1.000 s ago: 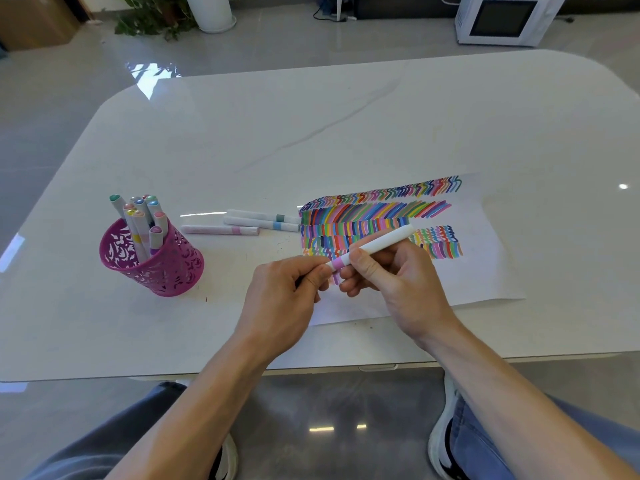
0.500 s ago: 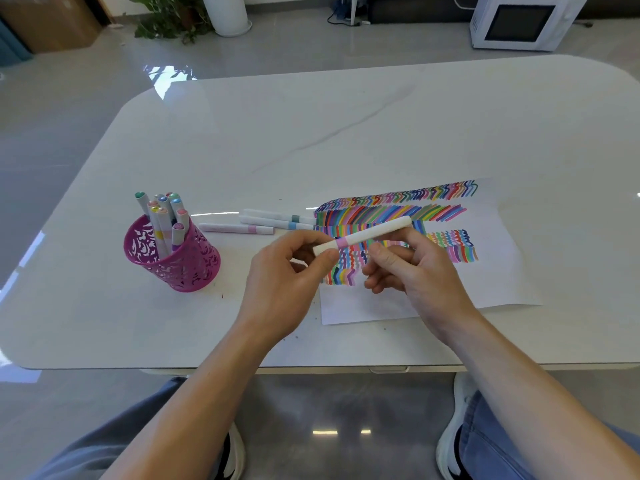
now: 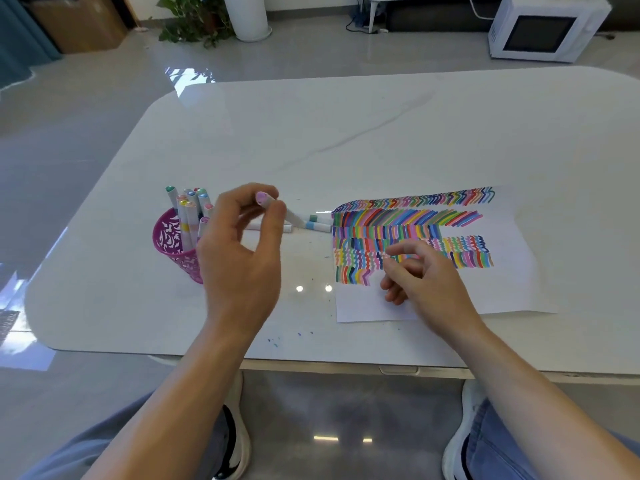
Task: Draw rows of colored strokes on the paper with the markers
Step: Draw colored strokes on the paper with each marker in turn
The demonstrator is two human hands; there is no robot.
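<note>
Likely a home living or dining room: glossy grey floor, white marble-look table, potted plant at 11 o'clock, power cables at 12 o'clock, white microwave on the floor at 1 o'clock.

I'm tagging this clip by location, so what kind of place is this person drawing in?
Probably a room in a home, maybe a dining or living area: a white table on a glossy floor, a potted plant, and what looks like a white microwave set on that floor.
</note>
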